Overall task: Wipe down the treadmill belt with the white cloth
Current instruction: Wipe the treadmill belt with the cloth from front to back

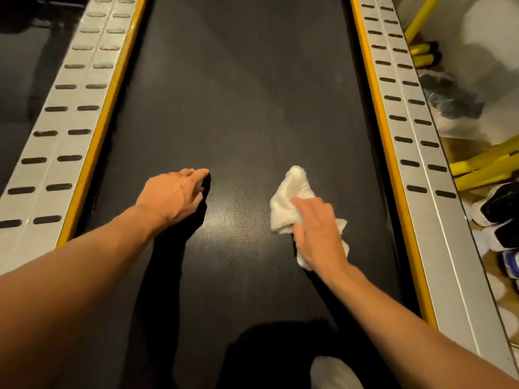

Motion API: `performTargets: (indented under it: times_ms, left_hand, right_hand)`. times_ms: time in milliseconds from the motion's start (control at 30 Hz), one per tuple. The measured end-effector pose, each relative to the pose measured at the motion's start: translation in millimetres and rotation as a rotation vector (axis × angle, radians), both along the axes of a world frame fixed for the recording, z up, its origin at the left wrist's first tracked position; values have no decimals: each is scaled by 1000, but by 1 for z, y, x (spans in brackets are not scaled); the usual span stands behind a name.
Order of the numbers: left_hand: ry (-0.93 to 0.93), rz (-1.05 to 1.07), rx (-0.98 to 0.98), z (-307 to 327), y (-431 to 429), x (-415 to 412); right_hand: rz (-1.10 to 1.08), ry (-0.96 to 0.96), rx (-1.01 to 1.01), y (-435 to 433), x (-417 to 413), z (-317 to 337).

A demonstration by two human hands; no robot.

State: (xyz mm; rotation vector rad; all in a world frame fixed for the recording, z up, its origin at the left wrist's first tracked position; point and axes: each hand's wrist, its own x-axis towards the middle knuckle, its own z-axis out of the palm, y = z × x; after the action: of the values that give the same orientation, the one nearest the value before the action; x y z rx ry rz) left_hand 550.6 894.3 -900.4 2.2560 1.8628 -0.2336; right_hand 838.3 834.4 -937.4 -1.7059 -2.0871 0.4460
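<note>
The black textured treadmill belt (241, 108) runs from the bottom of the head view to the top. A crumpled white cloth (289, 197) lies on the belt right of centre. My right hand (320, 231) presses down on the cloth's near part, fingers over it. My left hand (171, 195) rests on the belt left of centre, fingertips touching the surface and holding nothing. The two hands are about a hand's width or two apart.
Grey slotted side rails (67, 127) (415, 141) with yellow edging flank the belt. Right of the treadmill lie yellow bars (483, 167), shoes (502, 217) and a dark bundle (449, 99). A white sock or shoe tip (334, 373) shows at the bottom.
</note>
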Motion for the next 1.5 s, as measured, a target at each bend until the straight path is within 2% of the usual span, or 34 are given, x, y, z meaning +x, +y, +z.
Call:
performTargets:
  times_ms: [133,200,300,400,500,633,700,767,867,933,1033,1067,1133,1233,1333,1433,1500]
  left_hand:
    - [-143,48,32,7,-15,-24]
    - [-123,18,58,8,-27,-34]
    - [-65,15,10,9,-44,-53]
    - [-29,86,-35,12,-56,-69]
    - [-23,152,-71,13,-69,-81]
    - [-36,216,-74,5,-95,-92]
    - [0,207,-78,0,-106,-98]
    - [32,196,-83,-3,-114,-101]
    - [101,161,-69,0,-120,-106]
    - [168,137,-79,4,-121,-110]
    - [220,208,-55,15,-122,-113]
    - [225,257,-40,18,-124,-113]
    - [197,378,-23,23,-129,-113]
    - [46,537,-32,27,-145,-119]
    - [25,508,-79,25,-168,-127]
    - [24,511,-153,29,-185,-133]
    - [42,538,-213,36,-192,-136]
  right_hand:
    - [545,-14,-69,-48,-34,14]
    - [504,-8,-44,-25,-35,21]
    - [197,4,-28,24,-40,26]
    - [58,-7,-101,38,-55,21]
    - [180,12,-166,2,-82,18]
    - [524,22,-235,-44,-115,29]
    - [489,62,-189,-25,-125,36]
    - [354,86,-151,10,-134,35]
    - [266,-11,-98,32,-147,20]
    - [419,-1,-98,6,-156,9]
    - [869,75,-145,-54,-166,8]
    - [960,93,-152,-65,-167,12]
    - [902,176,-164,-59,-173,20]
    - [585,216,-115,-10,-190,24]
    - [465,188,-126,11,-210,15]
    - [689,130,-91,-36,-222,2]
    - [887,189,-69,-68,-219,-1]
